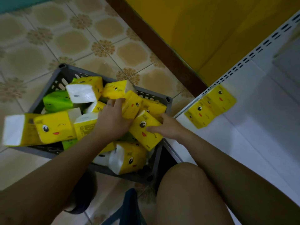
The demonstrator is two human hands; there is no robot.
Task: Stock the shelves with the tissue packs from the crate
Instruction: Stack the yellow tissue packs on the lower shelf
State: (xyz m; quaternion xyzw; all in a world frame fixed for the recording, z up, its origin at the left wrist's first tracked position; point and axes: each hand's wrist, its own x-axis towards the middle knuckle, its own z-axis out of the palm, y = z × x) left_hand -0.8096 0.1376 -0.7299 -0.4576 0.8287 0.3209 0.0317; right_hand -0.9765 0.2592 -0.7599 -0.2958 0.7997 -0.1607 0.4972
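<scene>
In a crate point(53, 78), the left hand point(113, 119) rests on packs point(113, 90); the right hand point(164, 127) grips a yellow pack point(144, 135). Two packs point(211, 106) lie on a shelf point(243, 135).

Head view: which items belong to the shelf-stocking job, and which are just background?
Job: crate; yellow packs and green packs inside; stocked packs on the shelf; left hand on the pile; right hand gripping one pack.
Lying about: tiled floor; yellow wall; brown skirting.

The tissue packs point(55, 127) wear thin, glossy plastic film, with soft white paper showing at the ends. The crate point(64, 70) is matt grey moulded plastic; the shelf point(259, 135) looks like smooth white-painted metal, and the floor tiles point(73, 41) carry a slight sheen.
</scene>
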